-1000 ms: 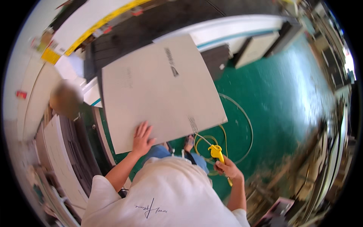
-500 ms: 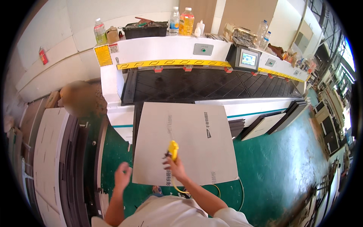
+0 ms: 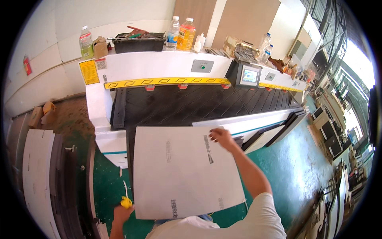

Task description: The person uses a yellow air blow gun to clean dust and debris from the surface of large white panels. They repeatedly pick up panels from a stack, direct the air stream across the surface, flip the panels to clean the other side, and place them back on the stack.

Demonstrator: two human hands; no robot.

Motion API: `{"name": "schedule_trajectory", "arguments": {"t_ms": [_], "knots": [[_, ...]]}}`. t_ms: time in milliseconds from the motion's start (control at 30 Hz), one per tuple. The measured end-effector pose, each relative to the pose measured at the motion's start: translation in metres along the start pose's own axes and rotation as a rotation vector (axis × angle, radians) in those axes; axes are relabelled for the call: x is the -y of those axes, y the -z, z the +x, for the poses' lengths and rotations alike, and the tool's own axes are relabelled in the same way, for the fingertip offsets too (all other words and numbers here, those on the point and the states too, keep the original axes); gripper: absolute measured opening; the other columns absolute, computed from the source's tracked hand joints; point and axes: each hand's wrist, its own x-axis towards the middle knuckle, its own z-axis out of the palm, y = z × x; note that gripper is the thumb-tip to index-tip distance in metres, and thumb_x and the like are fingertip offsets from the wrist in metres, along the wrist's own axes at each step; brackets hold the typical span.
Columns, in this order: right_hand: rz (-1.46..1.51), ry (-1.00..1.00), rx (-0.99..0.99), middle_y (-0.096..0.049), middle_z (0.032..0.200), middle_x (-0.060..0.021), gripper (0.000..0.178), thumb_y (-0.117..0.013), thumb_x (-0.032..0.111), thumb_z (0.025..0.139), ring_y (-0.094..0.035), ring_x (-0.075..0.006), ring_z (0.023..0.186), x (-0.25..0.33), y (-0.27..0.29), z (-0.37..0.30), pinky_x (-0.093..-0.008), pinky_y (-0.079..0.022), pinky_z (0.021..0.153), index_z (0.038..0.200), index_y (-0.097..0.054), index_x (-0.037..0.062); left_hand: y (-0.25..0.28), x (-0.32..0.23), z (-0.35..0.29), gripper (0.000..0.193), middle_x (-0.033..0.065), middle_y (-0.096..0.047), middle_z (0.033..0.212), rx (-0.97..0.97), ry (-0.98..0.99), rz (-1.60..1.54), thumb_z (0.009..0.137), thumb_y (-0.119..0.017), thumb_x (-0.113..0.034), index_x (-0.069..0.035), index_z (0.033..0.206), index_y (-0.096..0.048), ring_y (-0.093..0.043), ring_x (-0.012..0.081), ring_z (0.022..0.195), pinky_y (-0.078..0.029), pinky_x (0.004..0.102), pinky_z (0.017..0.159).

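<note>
Workshop with a green floor (image 3: 290, 171), a pale wall (image 3: 139, 10) and, across the far side, a white machine (image 3: 139, 65) with a black bed (image 3: 175, 104).

Board (image 3: 187, 171): pale, flat, printed side up. It lay in front of the machine, far edge close to the bed's front edge; a dark strip showed along its left side, and its support was otherwise hidden. Sides looked nearly equal, so no long axis could be told; its side edges ran from the person toward the bed.

Right hand (image 3: 221, 138): over the board's far right corner, nearer the bed than the other. Fingers were loosely bent, slightly apart, with nothing visible in them. From them, the board extended leftward and back toward the person; contact could not be told.

Left hand (image 3: 121, 214): just outside the near left corner, fingers closed round a yellow air gun (image 3: 126, 202).

Air gun: blurred; it pointed away from the person, long axis roughly along the board's left edge.
</note>
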Motion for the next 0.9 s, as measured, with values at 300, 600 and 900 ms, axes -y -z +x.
{"name": "schedule_trajectory", "arguments": {"t_ms": [300,600,900], "knots": [[-0.877,0.530,-0.469,-0.074,0.099,-0.0125,0.026,-0.070,0.024,0.089,-0.070,-0.0345,0.099,0.113,0.223,0.250,-0.0435,-0.055,0.089,0.109,-0.074,0.0083,-0.055,-0.024,-0.031,0.052,0.0120,-0.070,0.073,0.293,0.761,0.073,0.079,-0.078,-0.058,-0.007,0.084,-0.069,-0.071,0.0309,0.073,-0.054,0.0421,0.066],[-1.065,0.708,-0.518,-0.052,0.144,-0.0078,0.052,-0.081,0.028,0.079,-0.038,-0.0296,0.143,0.164,0.202,0.400,-0.0527,-0.033,0.117,0.128,-0.068,0.0166,-0.091,-0.060,-0.056,0.053,0.0089,-0.067,0.063,0.229,0.761,0.269,0.078,-0.080,-0.059,-0.007,0.080,-0.068,-0.070,0.0269,0.064,-0.054,0.0403,0.063],[-1.104,0.820,-0.410,-0.042,0.155,-0.0099,0.049,-0.083,0.030,0.079,-0.026,-0.0329,0.152,0.162,0.193,0.431,-0.0539,-0.030,0.120,0.126,-0.072,0.0228,-0.107,-0.070,-0.081,0.053,0.0072,-0.065,0.058,0.158,0.698,0.357,0.076,-0.081,-0.059,-0.007,0.078,-0.067,-0.069,0.0245,0.060,-0.053,0.0391,0.061]]}}
